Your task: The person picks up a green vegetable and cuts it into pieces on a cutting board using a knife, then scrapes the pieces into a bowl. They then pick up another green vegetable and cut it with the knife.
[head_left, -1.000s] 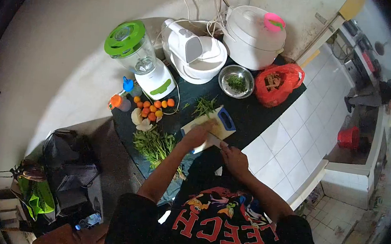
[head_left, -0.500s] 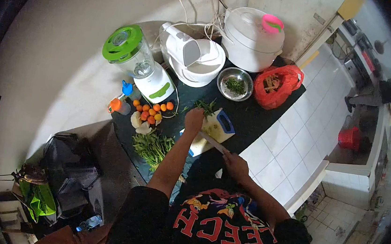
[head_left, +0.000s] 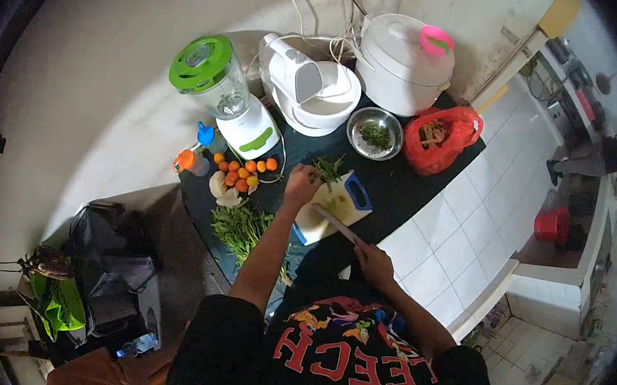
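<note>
My left hand [head_left: 302, 184] is closed around a bunch of leafy greens [head_left: 328, 169] at the far edge of the white cutting board [head_left: 325, 216] with blue ends. Gripped by its handle in my right hand [head_left: 376, 266], a knife [head_left: 337, 223] lies slantwise across the near part of the board, its tip pointing toward my left wrist. Small green bits dot the board. Left of my forearm lies a larger pile of leafy greens [head_left: 241, 234]. Beyond the board, a metal bowl [head_left: 355, 146] holds chopped greens.
Small orange fruits [head_left: 241, 184] and pale pieces [head_left: 229, 198] lie at the table's left. Behind stand a blender [head_left: 248, 129], a white stand mixer [head_left: 291, 68] and a white rice cooker [head_left: 401, 83]. A red plastic bag [head_left: 438, 157] sits near the right edge. Another person [head_left: 609, 156] is at far right.
My left hand and the greens have shifted slightly away from the knife, toward the far left. The knife stays low over the board in my right hand. The view has tilted slightly.
</note>
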`<act>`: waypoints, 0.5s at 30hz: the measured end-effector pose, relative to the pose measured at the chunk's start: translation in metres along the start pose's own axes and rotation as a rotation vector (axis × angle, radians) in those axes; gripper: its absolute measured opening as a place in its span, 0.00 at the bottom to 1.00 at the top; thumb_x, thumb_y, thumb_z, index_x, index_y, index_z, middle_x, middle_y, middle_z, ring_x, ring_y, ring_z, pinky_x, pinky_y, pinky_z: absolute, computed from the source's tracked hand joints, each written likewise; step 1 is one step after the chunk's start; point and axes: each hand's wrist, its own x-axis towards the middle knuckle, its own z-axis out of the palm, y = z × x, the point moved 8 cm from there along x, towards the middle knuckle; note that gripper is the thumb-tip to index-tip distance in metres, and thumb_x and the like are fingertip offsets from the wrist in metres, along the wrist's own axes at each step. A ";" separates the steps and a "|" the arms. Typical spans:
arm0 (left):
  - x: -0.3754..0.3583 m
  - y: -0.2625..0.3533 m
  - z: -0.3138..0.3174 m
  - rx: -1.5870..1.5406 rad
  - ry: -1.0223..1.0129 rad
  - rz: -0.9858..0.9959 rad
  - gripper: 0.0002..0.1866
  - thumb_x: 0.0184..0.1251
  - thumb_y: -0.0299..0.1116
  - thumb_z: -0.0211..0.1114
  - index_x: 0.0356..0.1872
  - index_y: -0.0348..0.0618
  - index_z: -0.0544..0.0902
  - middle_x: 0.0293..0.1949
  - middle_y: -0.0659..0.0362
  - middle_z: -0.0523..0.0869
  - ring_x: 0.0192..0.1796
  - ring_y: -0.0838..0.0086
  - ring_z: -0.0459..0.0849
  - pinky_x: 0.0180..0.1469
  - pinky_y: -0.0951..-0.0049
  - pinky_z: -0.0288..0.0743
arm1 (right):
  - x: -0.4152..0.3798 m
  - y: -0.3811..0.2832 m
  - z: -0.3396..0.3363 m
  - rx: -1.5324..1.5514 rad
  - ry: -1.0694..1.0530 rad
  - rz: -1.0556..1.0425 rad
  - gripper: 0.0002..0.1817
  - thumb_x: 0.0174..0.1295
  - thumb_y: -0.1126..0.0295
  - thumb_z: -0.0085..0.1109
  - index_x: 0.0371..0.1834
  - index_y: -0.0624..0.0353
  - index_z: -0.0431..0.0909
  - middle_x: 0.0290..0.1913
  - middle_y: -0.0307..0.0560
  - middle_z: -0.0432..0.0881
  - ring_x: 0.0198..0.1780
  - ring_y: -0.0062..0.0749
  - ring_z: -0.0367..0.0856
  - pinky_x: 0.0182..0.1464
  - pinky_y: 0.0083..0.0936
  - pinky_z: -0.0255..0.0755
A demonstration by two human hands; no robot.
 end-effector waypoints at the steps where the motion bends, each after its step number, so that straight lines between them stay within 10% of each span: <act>1: 0.000 0.000 -0.003 0.001 0.003 0.004 0.13 0.57 0.30 0.75 0.44 0.41 0.89 0.36 0.50 0.87 0.41 0.52 0.88 0.47 0.53 0.83 | 0.001 0.000 -0.007 0.030 0.030 0.010 0.21 0.78 0.55 0.56 0.70 0.45 0.81 0.34 0.55 0.85 0.34 0.54 0.86 0.39 0.47 0.81; 9: -0.034 -0.016 -0.010 -0.518 -0.105 -0.368 0.14 0.71 0.32 0.74 0.53 0.39 0.87 0.43 0.56 0.92 0.46 0.73 0.89 0.49 0.69 0.82 | 0.003 0.004 -0.020 0.388 0.119 0.063 0.22 0.81 0.53 0.49 0.68 0.51 0.80 0.47 0.65 0.88 0.48 0.53 0.90 0.48 0.45 0.83; 15: -0.050 0.034 -0.001 -1.191 -0.140 -0.522 0.13 0.76 0.29 0.70 0.56 0.35 0.84 0.46 0.58 0.90 0.47 0.72 0.88 0.53 0.70 0.83 | 0.022 -0.013 -0.039 0.796 0.035 0.226 0.26 0.82 0.49 0.50 0.66 0.60 0.81 0.32 0.43 0.84 0.32 0.26 0.81 0.34 0.28 0.72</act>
